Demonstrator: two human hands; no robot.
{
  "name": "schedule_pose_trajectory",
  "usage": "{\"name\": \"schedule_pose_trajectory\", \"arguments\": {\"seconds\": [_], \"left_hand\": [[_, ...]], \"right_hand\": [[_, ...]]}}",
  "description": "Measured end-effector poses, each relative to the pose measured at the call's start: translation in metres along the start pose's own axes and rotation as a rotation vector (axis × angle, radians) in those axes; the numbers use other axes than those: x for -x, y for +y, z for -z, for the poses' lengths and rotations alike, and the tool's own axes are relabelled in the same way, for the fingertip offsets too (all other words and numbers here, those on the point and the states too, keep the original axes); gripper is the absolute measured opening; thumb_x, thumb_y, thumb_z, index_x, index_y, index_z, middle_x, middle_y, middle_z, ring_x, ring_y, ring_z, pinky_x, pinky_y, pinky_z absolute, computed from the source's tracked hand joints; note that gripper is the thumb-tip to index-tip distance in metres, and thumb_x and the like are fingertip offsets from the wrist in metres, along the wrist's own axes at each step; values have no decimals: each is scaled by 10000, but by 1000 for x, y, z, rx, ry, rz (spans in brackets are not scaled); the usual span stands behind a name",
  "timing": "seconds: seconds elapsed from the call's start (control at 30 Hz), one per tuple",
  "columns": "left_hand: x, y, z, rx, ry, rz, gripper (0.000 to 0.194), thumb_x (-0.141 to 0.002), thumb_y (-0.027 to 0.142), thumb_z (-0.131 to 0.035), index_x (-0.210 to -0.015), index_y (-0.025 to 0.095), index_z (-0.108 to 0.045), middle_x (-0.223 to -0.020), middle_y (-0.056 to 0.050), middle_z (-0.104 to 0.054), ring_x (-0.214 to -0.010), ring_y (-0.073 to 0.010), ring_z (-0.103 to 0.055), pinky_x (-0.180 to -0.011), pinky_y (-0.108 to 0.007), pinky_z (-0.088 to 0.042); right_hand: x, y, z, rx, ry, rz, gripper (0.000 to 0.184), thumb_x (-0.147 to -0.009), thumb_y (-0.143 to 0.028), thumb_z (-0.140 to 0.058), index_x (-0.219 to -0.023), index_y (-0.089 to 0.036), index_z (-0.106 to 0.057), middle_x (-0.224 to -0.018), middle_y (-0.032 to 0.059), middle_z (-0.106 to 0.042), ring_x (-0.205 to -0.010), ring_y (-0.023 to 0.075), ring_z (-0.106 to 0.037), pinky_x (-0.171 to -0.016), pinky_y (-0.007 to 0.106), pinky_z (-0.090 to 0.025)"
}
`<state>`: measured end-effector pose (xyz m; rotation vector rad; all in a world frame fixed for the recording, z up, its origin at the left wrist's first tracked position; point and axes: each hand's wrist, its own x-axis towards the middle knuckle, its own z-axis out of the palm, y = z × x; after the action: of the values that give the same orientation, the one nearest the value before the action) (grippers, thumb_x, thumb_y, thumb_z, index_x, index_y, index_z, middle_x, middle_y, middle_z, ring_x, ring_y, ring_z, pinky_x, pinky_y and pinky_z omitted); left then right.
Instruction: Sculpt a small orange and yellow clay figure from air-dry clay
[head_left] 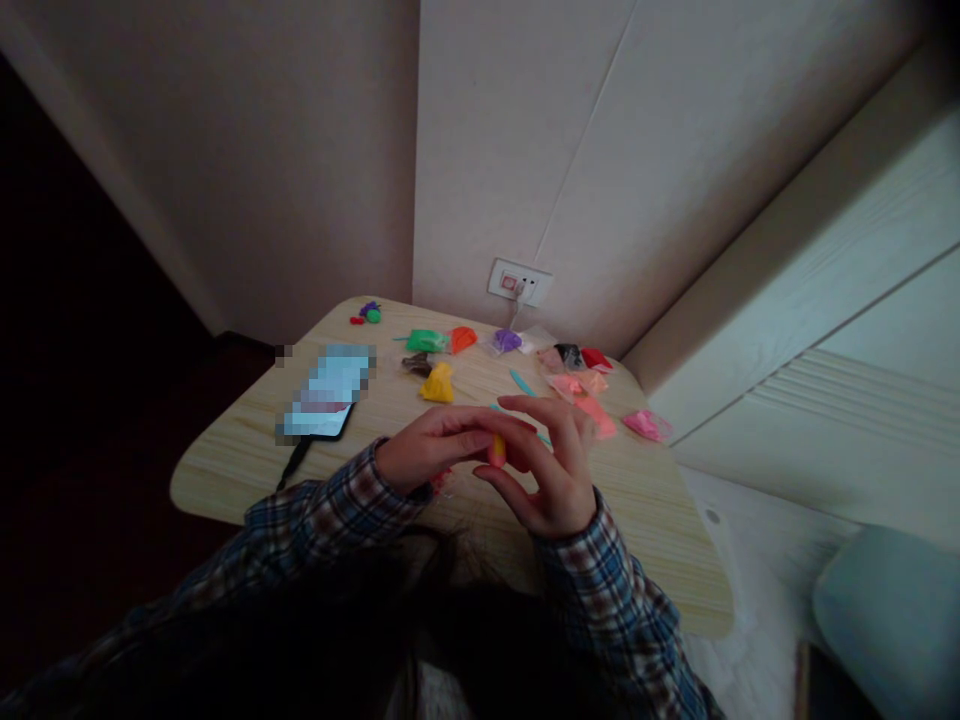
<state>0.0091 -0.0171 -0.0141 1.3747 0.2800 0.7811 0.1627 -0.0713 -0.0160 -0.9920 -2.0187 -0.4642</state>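
A small lump of pink and yellow modelling clay is between my two hands, above the near part of the table. My left hand pinches it with the thumb in front and the fingers behind. From the other side my right hand curls its thumb and a finger around the same lump, with the index finger raised apart. A red bit shows below my left wrist, partly hidden by the sleeve. Thin turquoise tools lie beyond my right hand.
Clay packets are spread across the wooden table, among them yellow, green, purple and pink. Small shaped pieces sit at the back left. A phone with a cable lies left. A wall socket is behind.
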Motion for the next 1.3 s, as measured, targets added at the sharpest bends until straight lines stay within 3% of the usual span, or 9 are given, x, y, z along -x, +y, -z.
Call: {"name": "schedule_pose_trajectory", "arguments": {"seconds": [0.13, 0.27, 0.47, 0.7, 0.83, 1.1, 1.3], "left_hand": [[1, -2, 1, 117, 47, 65, 235, -686, 299, -720, -708, 99, -599, -663, -13, -613, -677, -114, -583, -653, -207, -456], [3, -3, 2, 229, 87, 102, 322, -551, 235, -813, -682, 114, -544, -621, 23, -603, -606, -80, -563, -571, -160, -438], [1, 1, -1, 165, -14, 71, 258, -735, 308, -676, -645, 83, -586, -650, -21, -600, -679, -115, -603, -653, -204, -469], [0, -4, 2, 132, -48, 73, 194, -690, 243, -722, -784, 104, -625, -730, -17, -643, -691, -109, -598, -660, -203, -459], [-1, 0, 0, 87, -93, 31, 220, -762, 294, -649, -704, 86, -613, -732, -34, -617, -746, -131, -604, -711, -226, -469], [2, 0, -2, 126, 1, 61, 221, -741, 294, -675, -728, 101, -567, -634, 7, -570, -632, -94, -572, -641, -200, -467], [0, 5, -5, 141, -53, 41, 296, -761, 360, -639, -651, 97, -559, -659, -18, -564, -608, -105, -564, -635, -226, -477]], "right_hand": [[0, -1, 1, -5, 4, -30, 323, -802, -349, -588, -1074, -176, -598, -1099, 97, -567, -996, 230, -511, -856, 383, -388], [0, -2, 1, -12, -5, -22, 328, -805, -354, -578, -1095, -202, -586, -1100, 87, -573, -997, 232, -518, -854, 389, -389], [-1, -1, 1, -18, 9, -33, 317, -805, -343, -582, -1088, -199, -582, -1086, 87, -582, -985, 228, -524, -846, 386, -392], [-2, -2, 0, -5, 33, -22, 263, -809, -319, -581, -1031, -180, -600, -1068, 94, -592, -963, 221, -524, -833, 375, -390], [-1, -2, 0, -1, 27, -32, 277, -801, -333, -593, -1040, -192, -592, -1074, 87, -594, -968, 222, -525, -836, 374, -395], [-2, -2, 0, -14, 13, -40, 298, -798, -336, -598, -1059, -193, -588, -1090, 87, -584, -991, 223, -520, -861, 379, -387], [1, 0, 0, -5, -8, -56, 336, -806, -351, -580, -1109, -207, -567, -1105, 92, -581, -1004, 236, -521, -869, 398, -387]]}}
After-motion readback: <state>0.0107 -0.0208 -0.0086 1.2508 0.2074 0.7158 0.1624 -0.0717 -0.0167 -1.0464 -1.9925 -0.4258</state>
